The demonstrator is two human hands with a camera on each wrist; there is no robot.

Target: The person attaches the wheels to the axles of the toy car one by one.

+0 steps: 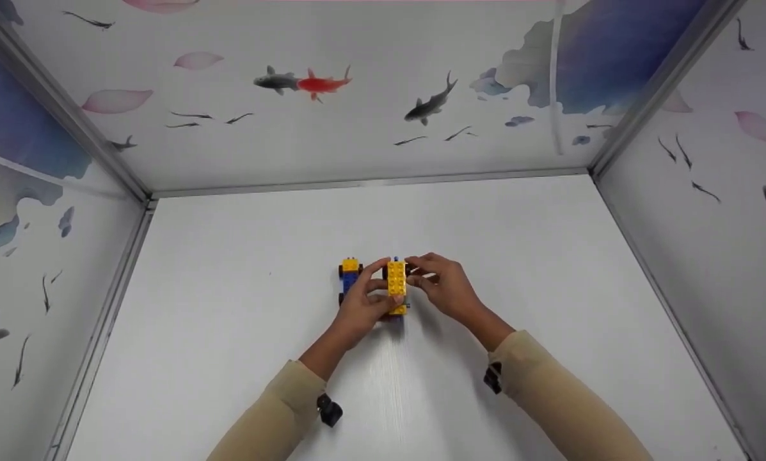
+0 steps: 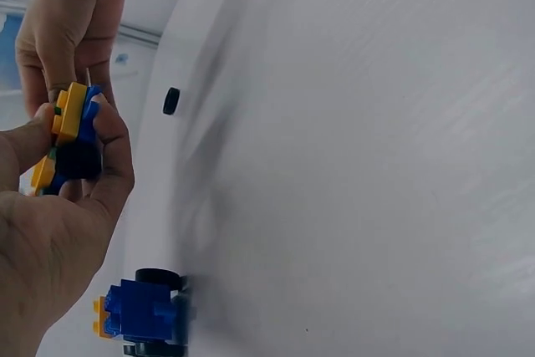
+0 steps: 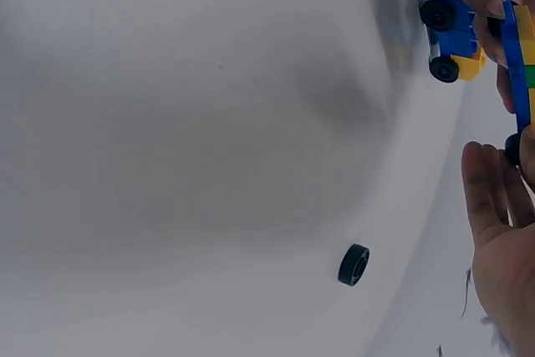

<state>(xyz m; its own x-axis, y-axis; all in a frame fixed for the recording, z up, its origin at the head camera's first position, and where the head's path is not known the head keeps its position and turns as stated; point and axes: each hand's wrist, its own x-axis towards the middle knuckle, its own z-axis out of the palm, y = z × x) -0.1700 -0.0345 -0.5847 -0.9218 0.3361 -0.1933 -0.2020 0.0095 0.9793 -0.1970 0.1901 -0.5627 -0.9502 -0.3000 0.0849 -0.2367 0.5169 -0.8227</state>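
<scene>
My left hand [image 1: 359, 312] grips a toy brick car [image 1: 396, 278] with a yellow studded top, its thumb on one side and its fingers on the other. In the right wrist view the held car [image 3: 517, 64] shows a blue base with yellow and green bricks. My right hand [image 1: 445, 285] is at the car's far right end. There its thumb and fingertips pinch a small black wheel [image 3: 512, 150] against the blue base; the fingers partly hide it. A second blue and yellow brick car [image 1: 350, 276] stands on the table just left of my left hand.
A loose black wheel [image 3: 354, 264] lies on the white table [image 1: 229, 358], apart from both cars. Printed panels with fish, such as the back wall [image 1: 370, 141], enclose the table at the back and sides. Both sleeved wrists carry small black devices.
</scene>
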